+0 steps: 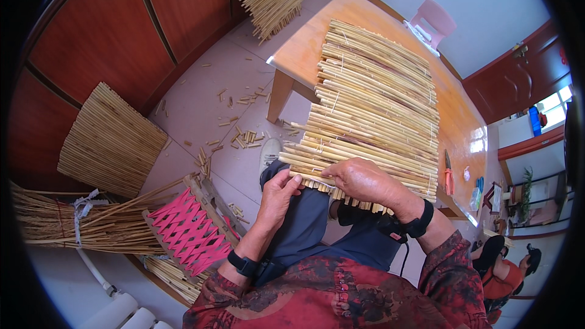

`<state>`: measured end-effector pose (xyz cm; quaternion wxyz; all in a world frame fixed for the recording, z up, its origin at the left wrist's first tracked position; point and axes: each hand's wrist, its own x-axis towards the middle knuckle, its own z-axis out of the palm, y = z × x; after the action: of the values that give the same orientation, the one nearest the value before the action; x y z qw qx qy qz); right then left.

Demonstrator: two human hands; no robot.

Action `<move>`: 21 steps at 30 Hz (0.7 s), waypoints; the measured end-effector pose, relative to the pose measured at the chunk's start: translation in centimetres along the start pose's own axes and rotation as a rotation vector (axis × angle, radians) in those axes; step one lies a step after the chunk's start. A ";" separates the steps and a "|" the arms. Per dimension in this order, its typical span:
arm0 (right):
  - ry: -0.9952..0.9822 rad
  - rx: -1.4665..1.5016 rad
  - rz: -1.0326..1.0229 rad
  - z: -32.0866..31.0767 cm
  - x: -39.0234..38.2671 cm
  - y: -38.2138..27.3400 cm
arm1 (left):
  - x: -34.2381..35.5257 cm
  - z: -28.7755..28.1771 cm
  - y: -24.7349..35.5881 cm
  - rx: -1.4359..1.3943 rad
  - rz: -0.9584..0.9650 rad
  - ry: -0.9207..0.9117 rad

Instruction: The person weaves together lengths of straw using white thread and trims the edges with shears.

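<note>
A mat of straw-coloured reed stalks (378, 97), tied in rows with thin white string, lies over the table and droops past its near edge above my lap. At its near left corner my left hand (281, 198) is closed, thumb and fingers pinching the stalk ends. My right hand (361, 180) rests over the near edge, fingers curled and pressed together beside the left row of string. Whatever its fingertips grip is too small to make out. Uneven stalk ends show below the right hand.
The wooden table (457, 106) bears a red-handled tool (448, 173) at right. Cut reed pieces (244, 137) litter the floor. Left stand another reed mat (113, 140), a reed bundle (79, 222) and a pink-strapped stool (192, 228). A pink chair (434, 21) stands behind; another person (503, 274) sits right.
</note>
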<state>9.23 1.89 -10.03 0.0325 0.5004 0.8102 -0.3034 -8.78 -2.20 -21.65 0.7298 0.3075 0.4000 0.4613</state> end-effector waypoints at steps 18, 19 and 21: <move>-0.232 -0.435 0.042 -1.2 2.9 -4.3 | 0.0 0.8 0.6 -0.029 0.056 0.051; -0.268 -0.461 0.048 -1.7 3.3 -4.7 | 0.0 0.8 0.6 -0.027 0.060 0.050; -0.295 -0.492 0.054 -1.9 3.4 -4.8 | 0.2 0.8 0.6 -0.054 0.062 0.058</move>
<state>3.99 4.08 -7.46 0.2786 0.4495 0.8324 -0.1660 -8.29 -1.87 -20.87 0.7113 0.2864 0.3987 0.5031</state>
